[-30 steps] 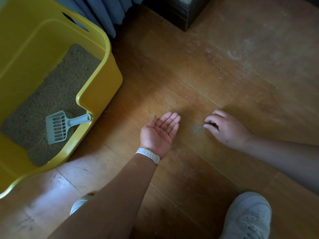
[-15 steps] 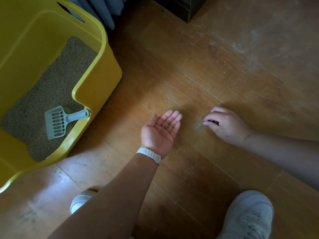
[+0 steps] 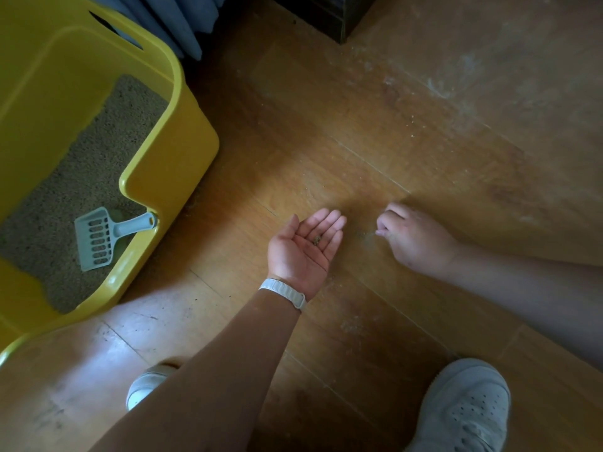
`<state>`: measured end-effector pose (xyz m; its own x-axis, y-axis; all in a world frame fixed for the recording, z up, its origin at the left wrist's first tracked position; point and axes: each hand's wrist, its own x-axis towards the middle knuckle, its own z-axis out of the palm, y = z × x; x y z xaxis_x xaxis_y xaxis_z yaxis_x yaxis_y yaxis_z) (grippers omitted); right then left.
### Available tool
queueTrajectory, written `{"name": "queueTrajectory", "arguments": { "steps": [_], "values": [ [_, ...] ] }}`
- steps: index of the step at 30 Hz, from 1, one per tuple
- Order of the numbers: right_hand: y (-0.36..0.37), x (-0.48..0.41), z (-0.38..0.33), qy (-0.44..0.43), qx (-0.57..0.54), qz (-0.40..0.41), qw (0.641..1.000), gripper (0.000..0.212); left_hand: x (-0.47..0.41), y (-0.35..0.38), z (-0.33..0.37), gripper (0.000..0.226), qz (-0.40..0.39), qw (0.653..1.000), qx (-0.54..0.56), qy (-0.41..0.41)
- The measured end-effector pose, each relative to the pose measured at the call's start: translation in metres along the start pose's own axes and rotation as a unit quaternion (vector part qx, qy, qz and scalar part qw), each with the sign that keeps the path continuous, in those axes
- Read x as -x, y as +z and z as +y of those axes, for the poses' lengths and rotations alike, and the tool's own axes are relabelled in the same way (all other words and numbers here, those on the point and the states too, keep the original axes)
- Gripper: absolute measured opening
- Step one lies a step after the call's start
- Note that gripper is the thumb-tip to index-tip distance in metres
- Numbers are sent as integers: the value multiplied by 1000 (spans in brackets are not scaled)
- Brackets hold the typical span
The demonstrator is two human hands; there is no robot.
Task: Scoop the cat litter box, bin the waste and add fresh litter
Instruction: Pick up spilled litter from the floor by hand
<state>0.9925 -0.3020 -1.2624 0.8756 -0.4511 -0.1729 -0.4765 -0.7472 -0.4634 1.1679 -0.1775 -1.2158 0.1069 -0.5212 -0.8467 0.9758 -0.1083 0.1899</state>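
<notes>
**While grains lie loose on the floor, the open palm is the weak link**

As I look down from the head camera, my left hand [image 3: 305,246] lies palm up just above the worn brown wooden floor [image 3: 359,141]. Its fingers are straight and relaxed, and a small clump of tan litter grains [image 3: 316,239] sits near their base. My right hand [image 3: 411,236] is just beside it with the fingers curled under and the tips down at a faint scatter of stray grains [image 3: 363,234] on the boards. The grains are too small and the light too dim for me to tell whether any are pinched between those tips.

The tall yellow plastic litter box [image 3: 195,135] stands well apart to my left. Its bed of tan litter [image 3: 98,151] is level, and the grey slotted plastic scoop [image 3: 98,238] lies in it with the handle propped against the notched front rim.

I judge this to be a floor tidy-up around the main job. The risks are:

- **Tipping the palm:** it is flat, not cupped, so any tilt or quick swing towards the box would roll the collected grains back onto the floor.
- **Flicking grains:** dragging the fingertips could scatter them into the seams between boards.
- **Treading on litter:** my white perforated shoe [image 3: 470,409] is near enough to crush whatever I miss.
</notes>
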Motion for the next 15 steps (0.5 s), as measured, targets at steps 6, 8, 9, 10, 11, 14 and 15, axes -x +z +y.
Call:
{"name": "queueTrajectory", "arguments": {
  "steps": [6, 8, 9, 10, 11, 14, 15],
  "values": [
    [-1, -2, -6, 23, 9, -18, 1000, 18, 2, -1, -1, 53, -6, 1000, 7, 8],
    [-6, -3, -18, 31, 2, 5, 999, 18, 3, -3, -2, 53, -6, 1000, 12, 13],
    [-8, -3, -27, 28, -5, 19, 999, 18, 3, -4, -2, 53, -7, 1000, 13, 14],
    [-11, -4, -38, 16, -15, 36, 999, 18, 3, -5, -3, 54, -6, 1000, 12, 15],
    [-14, -5, -51, 1, -28, 53, 998, 18, 4, -5, -3, 54, -6, 1000, 11, 14],
    [-22, -11, -91, -25, -68, 95, 993, 21, 5, -6, -4, 57, -9, 1000, 4, 4],
    [-23, -13, -102, -36, -67, 113, 991, 21, 6, -6, -4, 59, -14, 1000, 1, -2]
  ]
}}
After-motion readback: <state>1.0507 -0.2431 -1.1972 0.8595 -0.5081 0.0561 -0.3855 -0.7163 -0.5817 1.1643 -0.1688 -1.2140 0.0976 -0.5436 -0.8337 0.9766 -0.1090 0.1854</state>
